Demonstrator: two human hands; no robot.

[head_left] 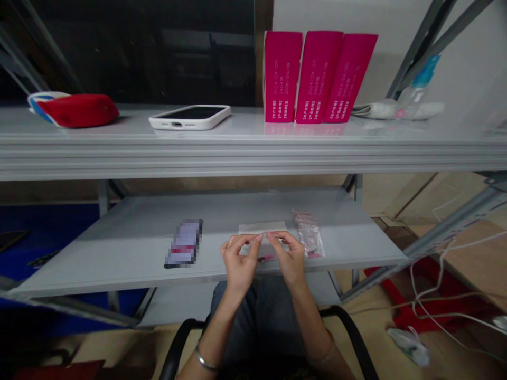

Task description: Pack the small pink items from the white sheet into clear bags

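My left hand [240,259] and my right hand [290,258] are close together over the front of the lower shelf. Thumb and fingers of each are pinched along the top edge of a small clear plastic bag [266,258]. Dark and pink bits show low in the bag, between my hands; its outline is hard to make out. A whitish sheet [261,227] lies just behind my fingers. Close to my right hand lies an overlapping row of clear plastic bags [309,235] with pink at their lower ends.
A phone [184,244] with a blurred screen lies left on the lower shelf [119,248]. On the upper shelf [237,140] stand three pink boxes [319,76], a white-cased phone [190,116], a red item [79,110] and a blue-topped bottle [415,92]. Cables [415,285] hang at right.
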